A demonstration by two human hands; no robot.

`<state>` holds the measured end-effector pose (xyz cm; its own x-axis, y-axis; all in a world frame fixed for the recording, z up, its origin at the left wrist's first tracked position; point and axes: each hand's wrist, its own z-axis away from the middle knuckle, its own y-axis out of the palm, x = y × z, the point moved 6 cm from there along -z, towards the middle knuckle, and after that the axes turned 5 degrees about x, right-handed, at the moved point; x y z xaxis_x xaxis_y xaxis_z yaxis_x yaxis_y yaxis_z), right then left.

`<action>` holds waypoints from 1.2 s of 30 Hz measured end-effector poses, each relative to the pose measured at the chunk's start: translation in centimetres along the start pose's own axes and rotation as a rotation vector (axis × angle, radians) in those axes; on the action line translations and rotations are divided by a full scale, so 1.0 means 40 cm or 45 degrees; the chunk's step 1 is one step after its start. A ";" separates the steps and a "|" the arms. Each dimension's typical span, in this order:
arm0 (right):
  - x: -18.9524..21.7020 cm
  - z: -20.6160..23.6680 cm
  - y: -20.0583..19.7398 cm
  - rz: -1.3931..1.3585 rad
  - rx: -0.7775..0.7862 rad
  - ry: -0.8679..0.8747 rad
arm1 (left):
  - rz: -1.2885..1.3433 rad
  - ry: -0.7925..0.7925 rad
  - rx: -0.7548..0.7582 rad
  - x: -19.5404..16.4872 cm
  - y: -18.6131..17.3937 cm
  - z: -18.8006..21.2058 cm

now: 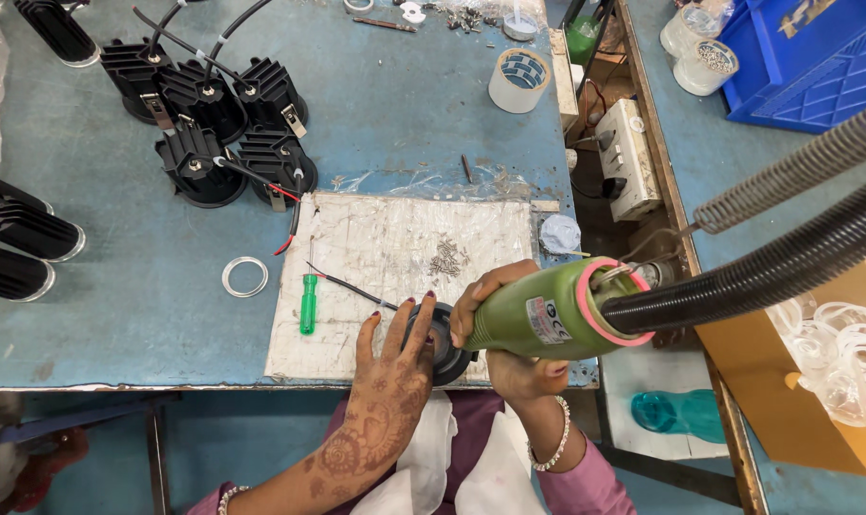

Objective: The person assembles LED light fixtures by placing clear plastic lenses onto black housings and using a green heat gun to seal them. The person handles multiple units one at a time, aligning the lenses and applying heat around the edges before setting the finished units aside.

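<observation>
My left hand [392, 367], patterned with henna, rests on top of a round black lamp housing [449, 358] at the front edge of a worn white work mat [376, 257]. My right hand [509, 329] grips a green powered screwdriver [547, 313] with a pink ring at its back end. The tool's nose points down onto the housing. A thick black hose and a grey coiled cable [786, 215] run from the tool off to the right. Thin red and black wires [347, 284] lead from the housing across the mat.
A green-handled screwdriver [307, 303] and a small pile of screws [445, 257] lie on the mat. Several finned black housings [218, 119] stand at back left, a clear ring [244, 277] beside the mat, a tape roll [520, 80] behind. A cardboard box of clear lenses [838, 358] is on the right.
</observation>
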<state>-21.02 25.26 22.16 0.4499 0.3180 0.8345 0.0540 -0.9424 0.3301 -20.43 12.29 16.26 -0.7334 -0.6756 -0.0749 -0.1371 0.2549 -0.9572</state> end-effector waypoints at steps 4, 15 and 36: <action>-0.008 -0.002 0.001 0.006 0.005 0.014 | 0.003 0.006 0.020 0.001 0.005 0.000; -0.025 0.001 -0.004 -0.020 -0.008 0.028 | 0.006 0.020 0.064 -0.001 0.009 -0.003; -0.054 0.004 -0.024 -0.080 -0.003 0.038 | 0.061 0.043 0.059 -0.002 -0.007 0.002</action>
<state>-21.89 25.46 19.97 0.4192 0.3793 0.8249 0.0794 -0.9204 0.3829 -20.28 12.24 16.52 -0.7608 -0.6392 -0.1124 -0.0707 0.2538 -0.9647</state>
